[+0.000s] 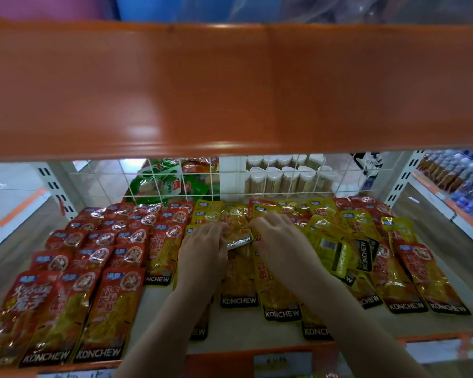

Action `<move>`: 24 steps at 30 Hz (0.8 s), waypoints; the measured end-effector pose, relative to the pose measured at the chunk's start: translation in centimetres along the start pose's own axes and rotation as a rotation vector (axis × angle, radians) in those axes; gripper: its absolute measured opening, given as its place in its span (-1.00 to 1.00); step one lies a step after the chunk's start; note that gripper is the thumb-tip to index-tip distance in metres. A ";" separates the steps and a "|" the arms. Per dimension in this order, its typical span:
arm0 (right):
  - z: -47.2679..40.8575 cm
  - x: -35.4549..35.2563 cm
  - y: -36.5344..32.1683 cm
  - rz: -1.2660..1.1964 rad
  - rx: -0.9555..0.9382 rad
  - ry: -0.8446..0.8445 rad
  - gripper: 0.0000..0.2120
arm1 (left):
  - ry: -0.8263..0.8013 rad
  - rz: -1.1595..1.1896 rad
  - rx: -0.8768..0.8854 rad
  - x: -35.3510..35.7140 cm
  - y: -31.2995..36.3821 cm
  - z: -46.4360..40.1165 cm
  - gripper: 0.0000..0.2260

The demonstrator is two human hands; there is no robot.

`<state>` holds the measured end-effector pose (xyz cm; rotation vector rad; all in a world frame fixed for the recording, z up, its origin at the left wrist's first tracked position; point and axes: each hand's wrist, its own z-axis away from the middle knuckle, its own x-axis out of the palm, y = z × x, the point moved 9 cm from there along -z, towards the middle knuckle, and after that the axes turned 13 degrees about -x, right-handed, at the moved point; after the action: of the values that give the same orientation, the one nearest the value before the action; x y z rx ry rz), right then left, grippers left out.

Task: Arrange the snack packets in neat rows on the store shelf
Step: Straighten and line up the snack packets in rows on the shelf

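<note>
Snack packets [159, 249] all over the pale shelf [243, 327], under a wide orange shelf edge [230, 88]. Red packets [93, 241] on the left, lined up in overlapping rows running front to back. Yellow packets [268, 282] in the middle, lying lengthwise. Off to the right, a loose jumble [347, 241] of yellow and red ones, tilted and piled over each other.

Both hands deep in the middle of the shelf. Left hand [202, 249] and right hand [280, 238] side by side, fingers curled, pinching one yellow packet [236, 236] between them, its black bottom strip showing in the gap. White wire grid [175, 184] behind the packets, with green bags [161, 181] and white-lidded jars [287, 178] beyond it.
</note>
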<state>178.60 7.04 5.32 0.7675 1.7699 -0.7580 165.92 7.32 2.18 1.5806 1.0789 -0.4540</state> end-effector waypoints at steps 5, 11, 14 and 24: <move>-2.7 5.1 -1.5 -0.024 -0.062 -0.101 -0.52 | -0.034 -0.090 -0.059 0.1 -1.3 -0.4 -0.77; -2.8 5.3 -0.8 0.001 -0.136 0.054 -0.75 | -0.078 -0.142 -0.078 0.6 -2.0 -0.5 -0.74; -2.9 3.5 -0.2 -0.027 -0.102 0.170 -0.85 | -0.100 -0.103 -0.108 0.5 -2.0 -0.5 -0.72; 2.1 -6.9 3.6 -0.111 0.057 0.848 -0.86 | -0.128 -0.085 -0.133 0.5 -1.7 -0.3 -0.71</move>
<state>184.54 6.52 10.78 1.1406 2.5675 -0.5875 164.69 7.78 0.93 1.3747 1.0590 -0.5232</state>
